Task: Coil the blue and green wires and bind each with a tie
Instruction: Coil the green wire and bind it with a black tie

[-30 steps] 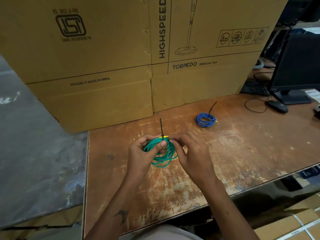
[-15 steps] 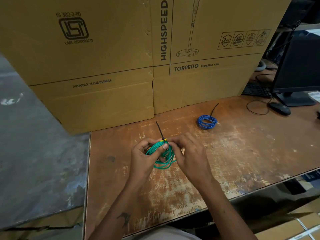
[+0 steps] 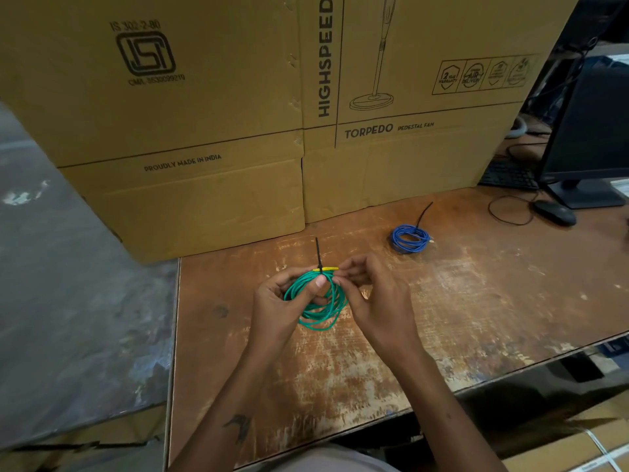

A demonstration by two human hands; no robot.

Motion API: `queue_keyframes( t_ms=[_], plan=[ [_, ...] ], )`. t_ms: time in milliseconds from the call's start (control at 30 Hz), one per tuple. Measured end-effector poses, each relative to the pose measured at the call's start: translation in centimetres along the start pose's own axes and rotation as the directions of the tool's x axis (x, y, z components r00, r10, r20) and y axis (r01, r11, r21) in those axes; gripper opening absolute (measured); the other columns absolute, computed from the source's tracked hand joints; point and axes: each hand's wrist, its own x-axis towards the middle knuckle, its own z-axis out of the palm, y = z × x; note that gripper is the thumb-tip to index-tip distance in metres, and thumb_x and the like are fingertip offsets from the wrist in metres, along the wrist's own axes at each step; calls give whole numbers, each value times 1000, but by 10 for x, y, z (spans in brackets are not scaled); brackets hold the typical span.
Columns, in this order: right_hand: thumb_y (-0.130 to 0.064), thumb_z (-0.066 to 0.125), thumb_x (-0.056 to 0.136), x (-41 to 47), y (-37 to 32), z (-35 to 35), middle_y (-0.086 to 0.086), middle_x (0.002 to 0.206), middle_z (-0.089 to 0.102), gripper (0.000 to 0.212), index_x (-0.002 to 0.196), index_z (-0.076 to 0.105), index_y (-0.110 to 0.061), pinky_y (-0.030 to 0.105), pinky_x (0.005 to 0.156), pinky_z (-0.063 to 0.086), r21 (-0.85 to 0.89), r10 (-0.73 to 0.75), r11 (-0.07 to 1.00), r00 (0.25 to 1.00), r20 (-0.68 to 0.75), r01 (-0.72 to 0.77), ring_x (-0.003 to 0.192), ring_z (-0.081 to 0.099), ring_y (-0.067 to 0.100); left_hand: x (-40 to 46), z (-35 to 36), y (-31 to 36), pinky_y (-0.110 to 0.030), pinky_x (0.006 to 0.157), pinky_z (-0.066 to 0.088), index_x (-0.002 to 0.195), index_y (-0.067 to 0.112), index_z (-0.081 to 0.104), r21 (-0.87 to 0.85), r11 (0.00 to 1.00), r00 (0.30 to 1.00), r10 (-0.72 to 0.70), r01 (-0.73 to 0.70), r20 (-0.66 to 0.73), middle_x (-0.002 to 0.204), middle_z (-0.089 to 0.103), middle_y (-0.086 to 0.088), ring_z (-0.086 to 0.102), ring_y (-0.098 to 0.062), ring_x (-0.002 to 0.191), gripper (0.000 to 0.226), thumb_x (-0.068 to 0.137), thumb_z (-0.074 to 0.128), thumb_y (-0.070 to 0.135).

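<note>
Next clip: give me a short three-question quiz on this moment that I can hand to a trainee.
1. True or false: the blue coil on the table already has a black tie round it.
2. Which hand has its thumb pressed on top of the green coil, beside the black tie? A) left hand B) right hand C) neither
3. Fill in: the free tail of the tie on the green coil points ____ the cardboard boxes.

Key: 1 true; 2 A; 3 toward.
</note>
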Motion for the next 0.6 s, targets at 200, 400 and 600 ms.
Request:
queue_keyframes(
  t_ms=[200, 400, 600],
  plan=[
    [-16, 71, 102, -3, 0, 0, -14, 105, 74, 23, 123, 63, -21, 18, 84, 55, 25, -7, 1000, 1000, -12, 7, 100, 71, 3, 1, -2, -3, -32, 66, 61, 105, 7, 76, 9, 1000, 1000, 15, -16, 24, 87, 79, -12, 76, -31, 68, 19, 87, 78, 11],
    [-46, 58, 107, -8, 5, 5, -12, 134, 60, 40, 145, 56, -33, 28, 100, 52, -52, 108, 993, 991, 82, -104, 126, 58, 4, 8, -4, -4, -35, 65, 59, 105, 13, 76, 38, 999, 997, 37, -39, 63, 89, 78, -8, 73, -23, 64, 17, 88, 77, 14],
    [-50, 33, 112, -12, 5, 28, -7, 110, 71, 42, 130, 59, -23, 47, 74, 63, -50, 333, 943, 925, 184, -330, 87, 73, 12, 4, 13, -18, -15, 94, 42, 127, 20, 55, 398, 884, 969, 218, -246, 115, 125, 56, 6, 53, 0, 118, 23, 107, 48, 28]
  ],
)
